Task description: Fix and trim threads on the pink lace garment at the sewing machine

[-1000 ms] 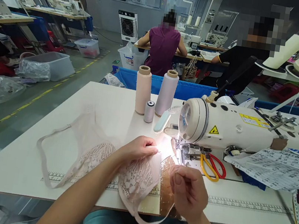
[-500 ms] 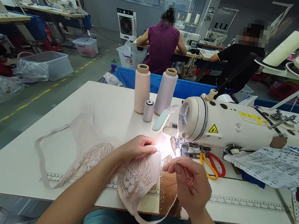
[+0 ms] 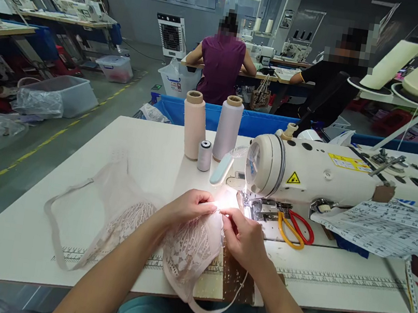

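Note:
A pale pink lace bra [image 3: 189, 248] lies across the white table, one cup in front of me and its band and strap spread to the left. My left hand [image 3: 191, 207] pinches the top edge of the near cup. Close beside it, my right hand [image 3: 242, 235] has its thumb and index finger pinched at the same edge; the fingertips of both hands nearly meet under the bright lamp light. The needle area of the sewing machine [image 3: 309, 169] is just to the right of the fingertips.
Thread cones [image 3: 194, 128] and a small spool [image 3: 205, 156] stand behind my hands. Scissors [image 3: 294, 229] with red and yellow handles lie right of the needle area. Printed papers [image 3: 387, 225] rest by the machine. Two people [image 3: 221, 67] sit at tables beyond.
My right hand has moved left and up from above the brown patch to the cup's edge beside my left hand. My left hand keeps its pinch. The view has shifted slightly.

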{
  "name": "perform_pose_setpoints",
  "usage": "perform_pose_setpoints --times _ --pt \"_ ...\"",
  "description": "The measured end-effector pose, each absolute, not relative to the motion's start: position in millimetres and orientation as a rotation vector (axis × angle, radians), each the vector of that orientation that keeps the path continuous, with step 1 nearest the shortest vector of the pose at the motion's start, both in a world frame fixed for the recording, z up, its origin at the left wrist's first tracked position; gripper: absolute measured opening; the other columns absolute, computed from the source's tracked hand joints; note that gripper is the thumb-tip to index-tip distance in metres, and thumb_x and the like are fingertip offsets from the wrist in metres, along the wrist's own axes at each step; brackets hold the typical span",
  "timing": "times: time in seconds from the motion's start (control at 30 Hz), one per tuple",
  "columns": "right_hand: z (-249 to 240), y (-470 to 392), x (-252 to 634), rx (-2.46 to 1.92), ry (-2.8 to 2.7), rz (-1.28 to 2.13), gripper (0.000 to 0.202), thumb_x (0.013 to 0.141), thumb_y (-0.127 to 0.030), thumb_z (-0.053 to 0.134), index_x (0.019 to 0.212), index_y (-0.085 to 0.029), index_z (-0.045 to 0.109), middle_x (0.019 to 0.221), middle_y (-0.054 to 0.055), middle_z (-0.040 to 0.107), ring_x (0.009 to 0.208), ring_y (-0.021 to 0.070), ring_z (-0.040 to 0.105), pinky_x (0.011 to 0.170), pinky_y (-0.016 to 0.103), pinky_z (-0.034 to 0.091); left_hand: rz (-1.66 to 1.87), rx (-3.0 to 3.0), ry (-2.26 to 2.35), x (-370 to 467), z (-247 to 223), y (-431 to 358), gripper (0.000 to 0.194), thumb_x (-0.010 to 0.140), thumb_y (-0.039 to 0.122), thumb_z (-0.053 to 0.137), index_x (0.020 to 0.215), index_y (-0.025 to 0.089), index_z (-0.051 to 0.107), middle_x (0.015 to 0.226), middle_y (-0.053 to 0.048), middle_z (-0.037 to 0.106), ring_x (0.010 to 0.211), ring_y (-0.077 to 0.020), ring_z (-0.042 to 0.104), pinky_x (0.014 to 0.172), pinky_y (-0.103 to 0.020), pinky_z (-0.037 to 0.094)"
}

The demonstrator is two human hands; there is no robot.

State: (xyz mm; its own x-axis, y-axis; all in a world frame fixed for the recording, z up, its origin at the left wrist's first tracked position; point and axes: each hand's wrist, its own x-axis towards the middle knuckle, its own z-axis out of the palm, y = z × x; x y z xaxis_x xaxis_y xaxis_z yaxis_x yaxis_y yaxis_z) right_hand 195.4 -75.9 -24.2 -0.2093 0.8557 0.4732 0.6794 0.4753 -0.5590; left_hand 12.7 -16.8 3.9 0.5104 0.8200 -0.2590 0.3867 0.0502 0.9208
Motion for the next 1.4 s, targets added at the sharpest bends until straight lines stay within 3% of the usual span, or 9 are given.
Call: perform_pose_setpoints --times 0.13,0.27,0.47,0.7,1.4 --pt "-24 -77 197 -1.328 -1.928 0.252 0.016 0.089 -0.021 0.047 0.089 -0.018 0.063 0.055 -0.003 0.056 0.045 0.0105 0.049 0.046 0.022 0.034 0.453 1.563 1.085 13 4 -17 0.027 0.074 0.038 0.055 0.06 0.017 0.043 0.057 0.006 0.036 0.053 -0.0088 0.033 0.049 -0.022 0.023" --pt "-12 -86 205 -1.191 -1.795 0.256 0.013 0.091 -0.02 0.047 0.096 -0.021 0.059 0.067 -0.001 0.064 0.052 0.0111 0.055 0.051 0.022 0.041 0.438 1.541 1.109 14 5 -17 0.029 0.073 0.04 0.056 0.06 0.018 0.043 0.055 0.006 0.036 0.051 -0.0087 0.033 0.048 -0.022 0.022" --pt "-10 -85 216 -1.183 -1.904 -0.034 0.016 0.089 -0.014 0.049 0.099 -0.021 0.06 0.077 0.002 0.069 0.064 0.0147 0.062 0.059 0.026 0.046 0.432 1.518 1.111 15 4 -17 0.028 0.073 0.039 0.057 0.061 0.018 0.044 0.056 0.006 0.036 0.051 -0.0085 0.032 0.047 -0.022 0.021" --pt "-19 -78 203 -1.123 -2.2 0.17 0.018 0.09 -0.016 0.046 0.097 -0.02 0.063 0.075 0.002 0.069 0.065 0.0147 0.062 0.058 0.025 0.042 0.445 1.577 1.126 16 4 -18 0.027 0.073 0.038 0.055 0.06 0.017 0.043 0.058 0.005 0.035 0.054 -0.0093 0.032 0.049 -0.022 0.022" --pt "-29 -74 204 -1.239 -2.198 0.093 0.022 0.091 -0.018 0.046 0.099 -0.018 0.067 0.076 0.004 0.07 0.065 0.0156 0.063 0.058 0.025 0.04 0.402 1.554 1.1 15 3 -17 0.026 0.075 0.035 0.054 0.06 0.018 0.042 0.057 0.006 0.034 0.052 -0.0087 0.03 0.048 -0.023 0.02"
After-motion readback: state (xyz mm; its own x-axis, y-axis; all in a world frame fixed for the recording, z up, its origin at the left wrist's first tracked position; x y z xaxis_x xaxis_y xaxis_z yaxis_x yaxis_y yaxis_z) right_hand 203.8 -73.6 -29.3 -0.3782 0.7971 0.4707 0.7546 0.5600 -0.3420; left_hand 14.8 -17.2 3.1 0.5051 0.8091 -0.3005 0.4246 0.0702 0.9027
